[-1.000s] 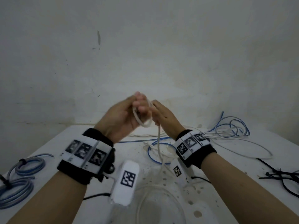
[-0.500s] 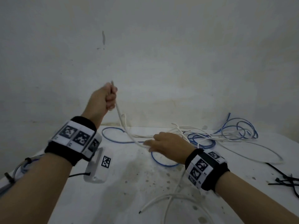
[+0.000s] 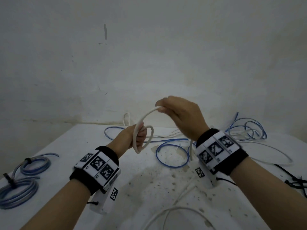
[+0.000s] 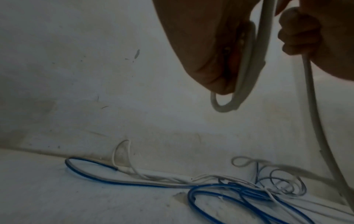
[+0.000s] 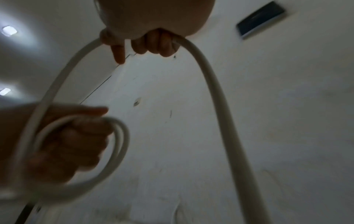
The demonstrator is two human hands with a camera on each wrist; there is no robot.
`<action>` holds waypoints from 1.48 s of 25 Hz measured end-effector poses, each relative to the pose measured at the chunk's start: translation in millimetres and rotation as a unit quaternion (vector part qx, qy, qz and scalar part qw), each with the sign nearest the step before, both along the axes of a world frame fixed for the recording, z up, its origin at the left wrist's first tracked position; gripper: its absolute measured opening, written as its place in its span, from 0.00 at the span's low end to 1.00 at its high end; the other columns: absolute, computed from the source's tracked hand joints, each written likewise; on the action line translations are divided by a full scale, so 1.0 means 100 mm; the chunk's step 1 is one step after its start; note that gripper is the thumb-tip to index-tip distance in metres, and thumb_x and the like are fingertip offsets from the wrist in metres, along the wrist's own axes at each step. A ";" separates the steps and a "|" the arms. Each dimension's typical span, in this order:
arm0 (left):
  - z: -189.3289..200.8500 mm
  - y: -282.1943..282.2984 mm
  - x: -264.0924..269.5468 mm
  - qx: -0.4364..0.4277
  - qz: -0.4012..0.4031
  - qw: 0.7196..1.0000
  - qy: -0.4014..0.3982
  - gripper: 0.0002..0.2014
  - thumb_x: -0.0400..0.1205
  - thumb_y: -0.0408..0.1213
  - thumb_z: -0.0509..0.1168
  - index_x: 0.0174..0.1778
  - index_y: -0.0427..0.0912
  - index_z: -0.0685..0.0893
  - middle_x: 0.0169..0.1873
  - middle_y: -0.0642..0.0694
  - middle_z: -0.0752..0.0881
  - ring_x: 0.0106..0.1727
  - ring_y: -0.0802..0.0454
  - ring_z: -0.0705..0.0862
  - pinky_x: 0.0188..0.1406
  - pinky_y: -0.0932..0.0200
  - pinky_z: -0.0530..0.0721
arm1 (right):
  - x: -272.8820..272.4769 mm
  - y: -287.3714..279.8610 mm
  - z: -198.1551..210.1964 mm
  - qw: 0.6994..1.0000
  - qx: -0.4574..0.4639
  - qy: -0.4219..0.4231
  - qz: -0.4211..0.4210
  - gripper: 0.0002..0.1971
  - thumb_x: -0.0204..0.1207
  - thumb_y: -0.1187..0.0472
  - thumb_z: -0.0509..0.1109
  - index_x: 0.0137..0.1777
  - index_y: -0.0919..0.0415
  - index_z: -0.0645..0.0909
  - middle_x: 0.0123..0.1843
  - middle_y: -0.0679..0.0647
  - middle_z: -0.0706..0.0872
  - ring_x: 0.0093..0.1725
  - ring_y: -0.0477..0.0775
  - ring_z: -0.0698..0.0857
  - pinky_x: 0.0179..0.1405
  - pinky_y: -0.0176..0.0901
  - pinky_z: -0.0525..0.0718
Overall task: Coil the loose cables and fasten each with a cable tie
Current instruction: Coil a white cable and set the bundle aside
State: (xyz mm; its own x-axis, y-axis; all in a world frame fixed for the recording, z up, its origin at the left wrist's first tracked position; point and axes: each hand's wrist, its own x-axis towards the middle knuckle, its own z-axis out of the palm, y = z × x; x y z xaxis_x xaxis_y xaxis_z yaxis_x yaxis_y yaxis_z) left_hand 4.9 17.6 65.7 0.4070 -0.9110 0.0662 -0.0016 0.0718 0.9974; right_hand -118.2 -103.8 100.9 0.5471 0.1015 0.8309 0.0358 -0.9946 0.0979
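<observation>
Since half a second ago: right hand (image 3: 181,117) risen from low over the bench (image 3: 136,188) to above and right of the left; left hand (image 3: 132,138) dropped from high to mid-air.

White cable (image 3: 146,116) arcing between both hands, off the bench, over its middle. Left hand curled round a small coil, a couple of turns showing; right hand's fingers (image 5: 153,44) closed on the run, tail dropping past the wrist to the bench. Likely laying the next turn; coiling early, much slack left on the near edge. No tie on it yet.

Loose blue cable (image 3: 172,153) tangled with white strands toward the far right corner. Blue coils (image 3: 18,191) by the left edge, apparently already tied. Black cable (image 3: 297,181) at the right edge.
</observation>
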 end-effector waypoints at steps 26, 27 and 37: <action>-0.05 0.18 -0.02 -0.227 -0.183 0.932 0.215 0.20 0.81 0.47 0.49 0.24 0.46 0.73 0.15 0.56 0.60 0.15 0.59 0.54 0.15 0.68 0.62 | 0.47 -0.37 -0.29 0.948 0.276 0.160 -0.003 0.13 0.85 0.51 0.54 0.54 0.45 0.81 0.34 0.31 0.80 0.35 0.30 0.75 0.36 0.35 0.69; 0.03 0.19 0.03 -0.264 -0.226 0.906 0.241 0.19 0.82 0.44 0.49 0.27 0.44 0.74 0.18 0.54 0.60 0.16 0.58 0.56 0.17 0.67 0.65 | 0.51 -0.42 -0.40 0.937 0.306 0.169 0.008 0.13 0.85 0.54 0.54 0.57 0.47 0.81 0.29 0.36 0.78 0.30 0.31 0.74 0.33 0.35 0.68; 0.38 0.04 0.51 -0.223 0.062 0.973 -0.009 0.18 0.88 0.41 0.44 0.32 0.44 0.67 0.16 0.57 0.70 0.18 0.62 0.68 0.24 0.69 0.72 | 0.58 -0.20 -0.65 0.931 -0.047 0.349 -0.093 0.12 0.84 0.59 0.57 0.63 0.58 0.76 0.44 0.61 0.84 0.39 0.62 0.83 0.30 0.48 0.71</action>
State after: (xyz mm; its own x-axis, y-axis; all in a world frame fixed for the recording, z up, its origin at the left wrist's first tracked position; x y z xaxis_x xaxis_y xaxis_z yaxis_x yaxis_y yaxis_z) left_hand 55.5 21.5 103.8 0.5069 -0.7341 0.4519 -0.0556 0.4953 0.8669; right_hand -60.5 -124.0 35.6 0.9659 0.0067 0.2589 -0.0476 -0.9781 0.2028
